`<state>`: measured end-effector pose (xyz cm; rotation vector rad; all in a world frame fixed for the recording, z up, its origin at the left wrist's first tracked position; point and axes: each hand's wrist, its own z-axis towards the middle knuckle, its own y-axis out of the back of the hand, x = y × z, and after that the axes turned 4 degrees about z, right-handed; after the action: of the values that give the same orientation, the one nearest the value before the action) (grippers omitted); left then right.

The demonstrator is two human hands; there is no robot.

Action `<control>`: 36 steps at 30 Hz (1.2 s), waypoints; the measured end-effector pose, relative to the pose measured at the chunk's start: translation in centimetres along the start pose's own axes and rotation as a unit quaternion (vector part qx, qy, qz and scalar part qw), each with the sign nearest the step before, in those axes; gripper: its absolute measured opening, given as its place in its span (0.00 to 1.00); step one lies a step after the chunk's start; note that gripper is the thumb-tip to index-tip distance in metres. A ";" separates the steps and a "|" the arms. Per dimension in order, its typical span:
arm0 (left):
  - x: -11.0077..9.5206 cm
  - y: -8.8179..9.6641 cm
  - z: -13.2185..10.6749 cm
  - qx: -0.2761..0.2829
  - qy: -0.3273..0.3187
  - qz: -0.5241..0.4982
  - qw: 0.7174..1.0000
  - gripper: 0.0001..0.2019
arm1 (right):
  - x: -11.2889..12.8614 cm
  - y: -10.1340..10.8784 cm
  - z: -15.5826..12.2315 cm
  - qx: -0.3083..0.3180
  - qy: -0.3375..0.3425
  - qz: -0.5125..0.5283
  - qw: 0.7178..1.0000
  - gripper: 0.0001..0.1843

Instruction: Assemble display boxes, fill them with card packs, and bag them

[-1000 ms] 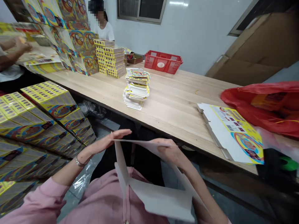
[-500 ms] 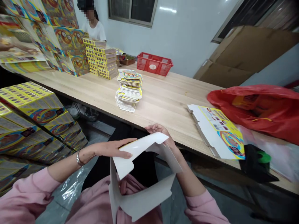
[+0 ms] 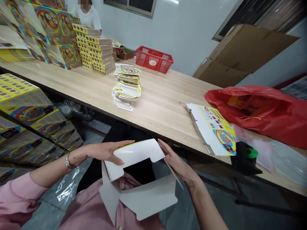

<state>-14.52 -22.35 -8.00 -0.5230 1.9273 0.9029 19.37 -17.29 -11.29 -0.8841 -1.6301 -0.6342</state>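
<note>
A partly folded cardboard box (image 3: 146, 199), white inside with its flaps spread, is held over my lap. My left hand (image 3: 107, 152) grips its upper left panel, thumb on the white inner face and fingers along the far edge. At the upper right corner, my right hand (image 3: 174, 159) has its fingers laid along the outside of the side panel; its thumb is hidden. On the table before me stands a stack of flat folded cartons (image 3: 127, 88). One flattened printed carton (image 3: 211, 127) lies to the right.
Beyond are a red plastic basket (image 3: 154, 60), stacked yellow boxes (image 3: 96, 49) and a person in white (image 3: 86, 16). More packed boxes (image 3: 28, 111) stand at lower left. A red bag (image 3: 263, 111) and a black tape dispenser (image 3: 246, 158) lie right on the wooden table (image 3: 165, 99).
My right hand has come from behind the box to its right side, with the fingers straightened. The right side panel has turned more upright. The whole view has shifted slightly.
</note>
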 end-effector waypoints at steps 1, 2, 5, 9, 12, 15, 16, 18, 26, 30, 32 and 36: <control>0.0 0.0 0.0 0.009 -0.007 0.014 1.000 0.44 | -0.4 0.1 -0.6 0.010 -0.005 -0.027 1.000 0.48; 0.0 0.0 -0.1 0.018 -0.017 0.029 0.999 0.44 | -0.8 0.1 -1.0 0.020 -0.012 -0.044 0.999 0.48; 0.3 0.2 -0.2 0.044 -0.041 0.059 0.996 0.44 | -1.3 0.0 -2.4 0.046 -0.050 -0.029 0.997 0.45; 0.7 0.8 -0.2 0.052 -0.022 0.056 0.997 0.44 | -0.3 -0.2 -4.8 0.045 -0.051 0.008 0.998 0.43; 0.8 0.9 -0.1 0.040 -0.012 0.055 0.998 0.44 | 0.7 -0.6 -5.9 0.024 0.013 -0.052 0.998 0.52; 0.5 0.7 0.1 0.023 -0.019 0.068 0.997 0.44 | 0.6 -0.9 -5.5 -0.108 0.015 -0.029 0.994 0.43; 0.4 0.6 0.2 0.018 -0.020 0.075 0.997 0.44 | 0.4 -0.8 -5.1 -0.142 0.004 0.003 0.990 0.40; 0.2 0.4 0.4 0.007 -0.017 0.082 0.996 0.44 | -0.1 -0.3 -4.4 -0.140 -0.003 0.056 0.989 0.40; -0.1 0.2 0.6 -0.034 0.001 0.022 0.999 0.40 | -0.5 1.7 -1.8 -0.075 -0.025 0.041 0.996 0.39; -0.9 -0.2 1.0 -0.075 0.041 -0.003 0.996 0.36 | 0.6 1.1 -0.5 -0.047 -0.090 -0.073 0.992 0.44; -1.3 -0.3 1.3 -0.067 0.055 0.005 0.996 0.36 | 1.4 0.7 -0.2 -0.038 -0.104 -0.141 0.984 0.47; -1.7 -0.2 2.4 -0.058 0.068 0.038 0.995 0.37 | 2.3 -0.2 0.2 -0.024 -0.077 -0.271 0.959 0.39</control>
<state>-12.17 -20.67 -7.34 -0.5956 2.0375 1.0560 18.88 -16.79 -9.09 -0.5227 -2.0258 -1.0024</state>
